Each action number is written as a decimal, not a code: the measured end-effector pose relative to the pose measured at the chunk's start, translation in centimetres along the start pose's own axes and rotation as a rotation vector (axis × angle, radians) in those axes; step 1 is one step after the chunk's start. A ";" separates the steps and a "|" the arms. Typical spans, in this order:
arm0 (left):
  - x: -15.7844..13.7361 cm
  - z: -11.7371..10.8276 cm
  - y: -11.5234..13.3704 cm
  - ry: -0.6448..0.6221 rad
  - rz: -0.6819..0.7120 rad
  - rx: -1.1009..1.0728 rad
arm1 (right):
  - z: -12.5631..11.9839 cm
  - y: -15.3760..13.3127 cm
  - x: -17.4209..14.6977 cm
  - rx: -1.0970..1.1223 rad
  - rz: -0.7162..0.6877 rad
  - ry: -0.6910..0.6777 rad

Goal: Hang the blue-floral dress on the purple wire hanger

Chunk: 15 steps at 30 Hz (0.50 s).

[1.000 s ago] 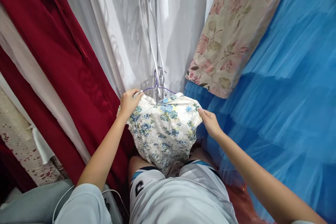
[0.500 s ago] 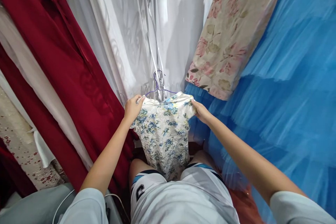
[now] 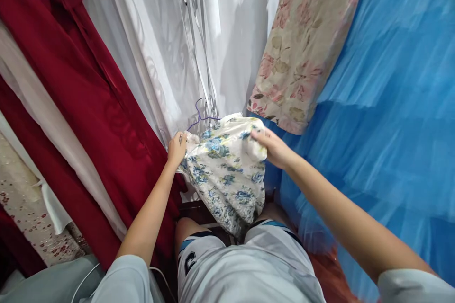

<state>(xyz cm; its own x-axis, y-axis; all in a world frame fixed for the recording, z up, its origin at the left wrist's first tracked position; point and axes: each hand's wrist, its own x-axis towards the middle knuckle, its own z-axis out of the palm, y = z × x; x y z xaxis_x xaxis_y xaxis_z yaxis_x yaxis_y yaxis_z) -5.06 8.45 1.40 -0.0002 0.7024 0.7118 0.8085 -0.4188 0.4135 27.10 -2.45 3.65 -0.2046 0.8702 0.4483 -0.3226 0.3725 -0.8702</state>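
A white blouse with blue and yellow flowers (image 3: 227, 175) hangs between my two hands, above my knees. My left hand (image 3: 177, 150) is closed on its left shoulder, next to the end of a thin purple hanger (image 3: 199, 116). The hanger's hook and left arm show; its right part is hidden inside the blouse. My right hand (image 3: 275, 147) grips the right shoulder and sleeve, thumb on top of the cloth. The blouse slants, its right side higher, and its lower end falls between my thighs.
Dark red cloth (image 3: 95, 104) hangs at the left. White curtains (image 3: 234, 47) with silvery ribbons (image 3: 195, 33) are straight ahead. To the right hang a beige floral garment (image 3: 295, 57) and a blue tiered tulle skirt (image 3: 373, 128). A grey surface with a white cord (image 3: 83, 279) lies lower left.
The right side of the blouse has been raised and pulled, so the cloth now slants. The purple hanger has tilted and shifted left. My right thumb has come over the top of the shoulder.
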 end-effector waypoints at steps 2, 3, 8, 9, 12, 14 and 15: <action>0.2 1.5 -0.3 0.010 -0.027 -0.025 | 1.6 0.0 -1.7 -0.050 0.009 -0.125; 0.4 2.1 -0.4 0.013 -0.036 -0.028 | 2.0 -0.1 -2.3 -0.061 -0.005 -0.143; 0.8 3.8 -0.7 0.042 -0.125 -0.024 | 2.4 -1.8 -2.5 0.050 0.006 -0.195; 0.6 3.8 -0.9 0.050 -0.148 -0.027 | 2.5 -2.1 -2.6 0.072 0.031 -0.249; -1.4 3.9 -1.8 0.082 -0.199 -0.051 | 2.9 -2.5 -3.7 0.065 0.123 -0.469; -3.5 4.1 -2.3 0.106 -0.218 -0.075 | 2.9 -2.2 -4.8 -0.005 0.268 -0.716; -4.7 4.2 -2.5 0.115 -0.224 -0.088 | 2.8 -2.0 -5.3 -0.060 0.368 -0.855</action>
<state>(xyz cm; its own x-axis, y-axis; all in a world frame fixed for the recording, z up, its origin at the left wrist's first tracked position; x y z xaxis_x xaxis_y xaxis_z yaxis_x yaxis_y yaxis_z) -4.59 8.65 -5.35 -0.2449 0.7152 0.6546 0.7261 -0.3121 0.6126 26.27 -8.71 3.53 -0.9032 0.4122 0.1198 -0.0591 0.1570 -0.9858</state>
